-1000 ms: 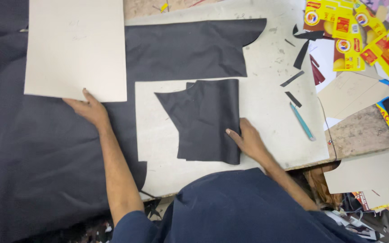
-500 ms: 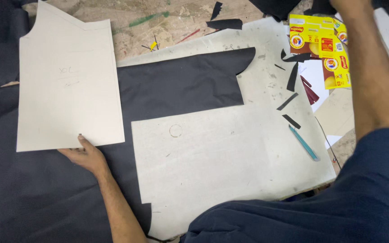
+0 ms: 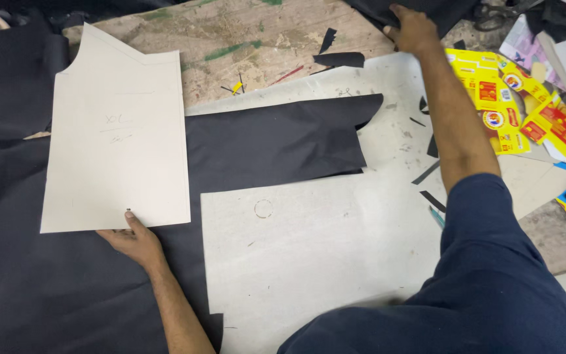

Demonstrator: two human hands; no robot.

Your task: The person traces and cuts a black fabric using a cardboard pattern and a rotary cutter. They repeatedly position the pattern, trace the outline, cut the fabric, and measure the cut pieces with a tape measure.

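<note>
Fingers of the left hand (image 3: 132, 237) lie flat, pinning the cardboard pattern (image 3: 118, 131) on uncut black fabric (image 3: 276, 141), while the right hand (image 3: 413, 29) grips a dark cut piece (image 3: 420, 8) at the table's (image 3: 257, 33) far edge.

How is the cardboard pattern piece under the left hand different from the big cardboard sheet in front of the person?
The cardboard pattern piece stands taller than wide, with a slanted, notched top edge; the big cardboard sheet is wider, with a step cut into its lower left. The pattern piece lies on the black fabric, and the left hand touches its lower edge; the sheet lies bare, with a small pencilled circle. Both are flat, pale grey-beige card.
</note>
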